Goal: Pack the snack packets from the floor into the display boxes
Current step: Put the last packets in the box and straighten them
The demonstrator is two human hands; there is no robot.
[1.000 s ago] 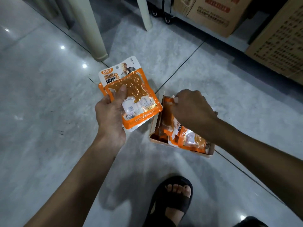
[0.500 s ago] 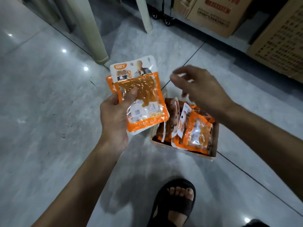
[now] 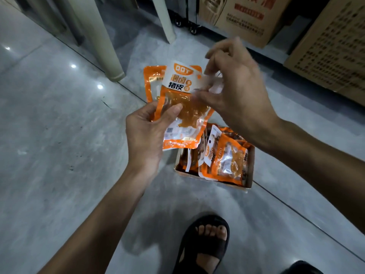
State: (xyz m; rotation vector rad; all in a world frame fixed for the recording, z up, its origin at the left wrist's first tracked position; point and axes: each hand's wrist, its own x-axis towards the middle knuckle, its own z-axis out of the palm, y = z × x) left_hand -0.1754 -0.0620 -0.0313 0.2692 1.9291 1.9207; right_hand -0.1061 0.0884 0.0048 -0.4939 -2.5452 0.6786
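My left hand [image 3: 146, 135] holds two orange-and-white snack packets fanned upright above the floor. The front packet [image 3: 177, 86] shows its printed face, and the second packet [image 3: 152, 80] peeks out behind it on the left. My right hand [image 3: 237, 89], blurred, pinches the front packet's top right corner between thumb and fingers. Just below and to the right, a small cardboard display box [image 3: 249, 171] sits on the floor with several of the same packets [image 3: 227, 161] standing in it, leaning towards me.
The floor is grey glossy tile. Two pale table legs [image 3: 102, 46] [image 3: 164, 20] stand behind the hands. Large brown cartons [image 3: 246, 16] [image 3: 331, 52] line the back right, next to a caster wheel [image 3: 193, 30]. My sandalled foot [image 3: 205, 242] is near the box.
My right hand left the box, rose, and came onto the top corner of the front packet. My left hand shifted its packets right and up, over the box's left edge.
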